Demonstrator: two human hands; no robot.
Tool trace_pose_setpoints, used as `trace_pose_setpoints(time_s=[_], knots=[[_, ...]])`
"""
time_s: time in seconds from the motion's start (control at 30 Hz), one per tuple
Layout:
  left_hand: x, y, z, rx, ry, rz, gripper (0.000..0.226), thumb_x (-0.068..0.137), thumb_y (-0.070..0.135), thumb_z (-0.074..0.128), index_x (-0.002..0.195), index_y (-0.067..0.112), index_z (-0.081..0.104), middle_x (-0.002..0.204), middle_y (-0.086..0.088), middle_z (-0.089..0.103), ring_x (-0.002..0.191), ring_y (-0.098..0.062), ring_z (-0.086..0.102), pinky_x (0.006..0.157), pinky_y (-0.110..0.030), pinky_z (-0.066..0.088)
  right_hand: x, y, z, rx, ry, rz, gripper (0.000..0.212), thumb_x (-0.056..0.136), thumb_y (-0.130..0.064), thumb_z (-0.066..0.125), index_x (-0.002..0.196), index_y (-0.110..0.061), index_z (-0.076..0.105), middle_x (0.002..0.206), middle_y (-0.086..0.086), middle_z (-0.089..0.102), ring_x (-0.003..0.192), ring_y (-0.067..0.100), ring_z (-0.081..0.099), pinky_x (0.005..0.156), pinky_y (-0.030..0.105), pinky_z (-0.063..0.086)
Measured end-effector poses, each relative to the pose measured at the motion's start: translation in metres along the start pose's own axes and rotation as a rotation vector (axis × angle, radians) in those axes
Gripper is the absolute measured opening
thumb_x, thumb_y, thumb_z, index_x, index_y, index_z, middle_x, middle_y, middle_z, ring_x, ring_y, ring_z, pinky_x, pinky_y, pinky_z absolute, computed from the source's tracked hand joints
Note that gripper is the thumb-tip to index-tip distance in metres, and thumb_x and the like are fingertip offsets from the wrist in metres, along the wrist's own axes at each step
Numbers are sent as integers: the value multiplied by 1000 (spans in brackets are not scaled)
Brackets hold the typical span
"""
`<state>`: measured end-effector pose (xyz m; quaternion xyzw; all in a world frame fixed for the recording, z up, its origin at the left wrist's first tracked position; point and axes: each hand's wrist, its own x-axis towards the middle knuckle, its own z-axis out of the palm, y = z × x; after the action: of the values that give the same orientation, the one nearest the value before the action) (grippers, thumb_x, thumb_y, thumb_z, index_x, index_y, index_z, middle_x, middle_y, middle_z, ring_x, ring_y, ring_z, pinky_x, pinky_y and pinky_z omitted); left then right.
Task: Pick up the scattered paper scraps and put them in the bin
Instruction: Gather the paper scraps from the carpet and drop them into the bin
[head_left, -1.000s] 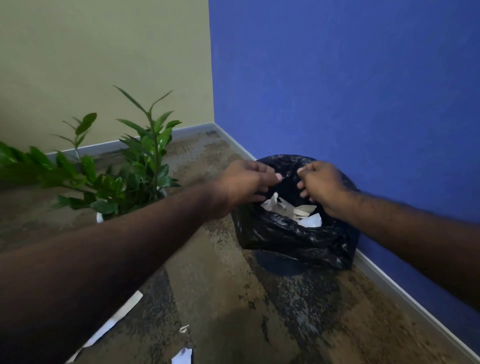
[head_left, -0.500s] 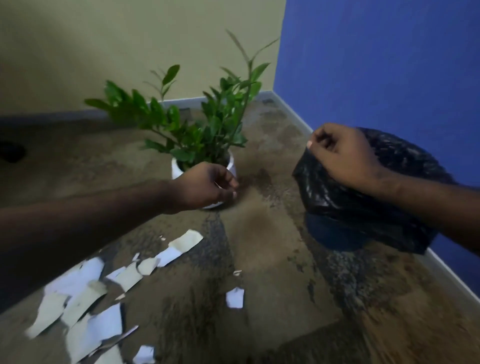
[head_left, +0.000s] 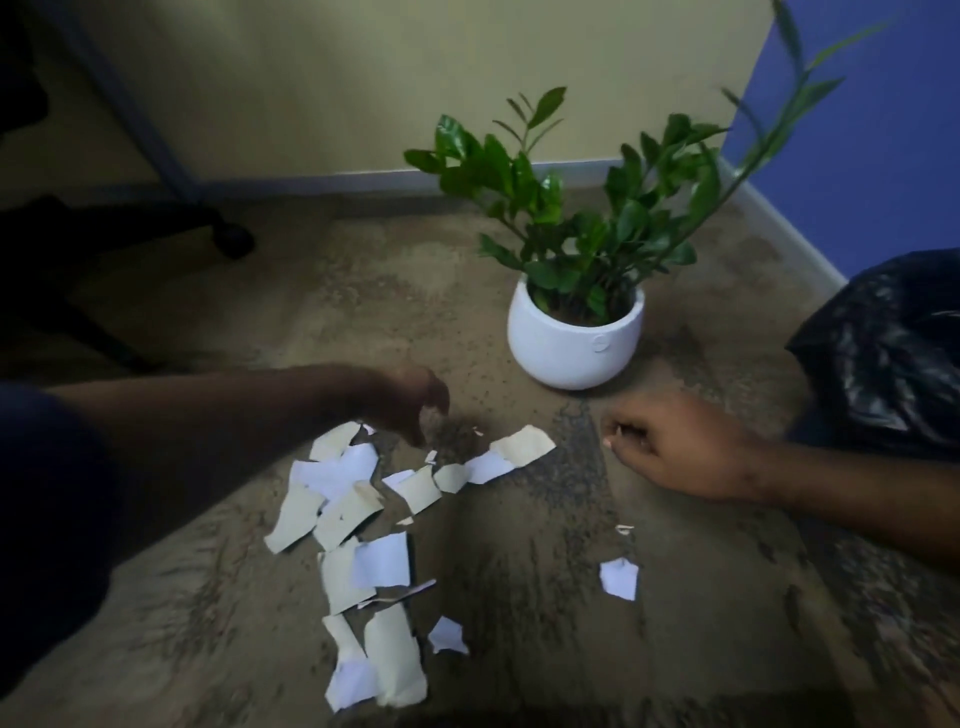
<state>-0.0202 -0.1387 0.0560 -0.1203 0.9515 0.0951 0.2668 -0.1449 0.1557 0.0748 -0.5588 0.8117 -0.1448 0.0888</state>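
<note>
**Torn paper lies on the carpet beside the bin**

The paper scraps (head_left: 358, 519) are torn, jagged pieces, some white and some cream, strewn in a loose trail across the brown carpet (head_left: 519, 649), with one small white piece (head_left: 618, 578) lying apart. The left hand (head_left: 410, 402) hangs over the far end of the trail, fingers pointing down and loosely apart, holding nothing. The right hand (head_left: 680, 447) hovers near the black-bagged bin (head_left: 893, 353), fingers curled; whether it holds anything cannot be told. A potted plant (head_left: 576, 338) stands behind.
</note>
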Motion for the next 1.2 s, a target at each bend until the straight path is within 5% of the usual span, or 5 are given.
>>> trace_pose_setpoints(time_s=[0.3, 0.43, 0.7, 0.9, 1.2], knots=[[7, -48, 14, 96, -63, -165, 88, 71, 33, 83, 145, 22, 38, 145, -9, 34, 124, -31, 48, 99, -41, 50, 54, -14, 68, 95, -183, 129, 12, 81, -28, 68, 86, -26, 57, 69, -15, 49, 75, 10, 50, 66, 22, 31], [-2, -72, 33, 194, -146, -141, 89, 78, 38, 76, 151, 21, 28, 157, -11, 22, 141, -32, 25, 114, -42, 33, 75, -5, 89, 85, -259, 243, 45, 74, -29, 76, 115, -18, 60, 98, -3, 59, 97, 18, 58, 74, 20, 35], [-14, -96, 67, 19, -214, -212, 130, 61, 32, 90, 154, 31, -1, 156, -21, 8, 144, -39, 23, 113, -43, 35, 102, -10, 123, -10, -350, 374, 91, 67, -39, 80, 145, -26, 34, 138, 9, 44, 129, 29, 42, 105, 32, 35], [-8, -103, 90, -115, -90, -205, 123, 55, 20, 93, 152, 32, 18, 152, -14, 14, 139, -35, 32, 112, -37, 36, 114, -31, 150, -3, -391, 371, 95, 67, -41, 75, 148, -34, 25, 137, 15, 37, 132, 36, 32, 109, 43, 35], [1, -106, 97, -168, 35, -178, 77, 68, 15, 80, 137, 28, 49, 133, -11, 44, 122, -29, 51, 101, -34, 45, 126, -84, 169, 134, -357, 213, 82, 68, -47, 76, 139, -31, 38, 131, 18, 39, 128, 34, 31, 107, 35, 29]])
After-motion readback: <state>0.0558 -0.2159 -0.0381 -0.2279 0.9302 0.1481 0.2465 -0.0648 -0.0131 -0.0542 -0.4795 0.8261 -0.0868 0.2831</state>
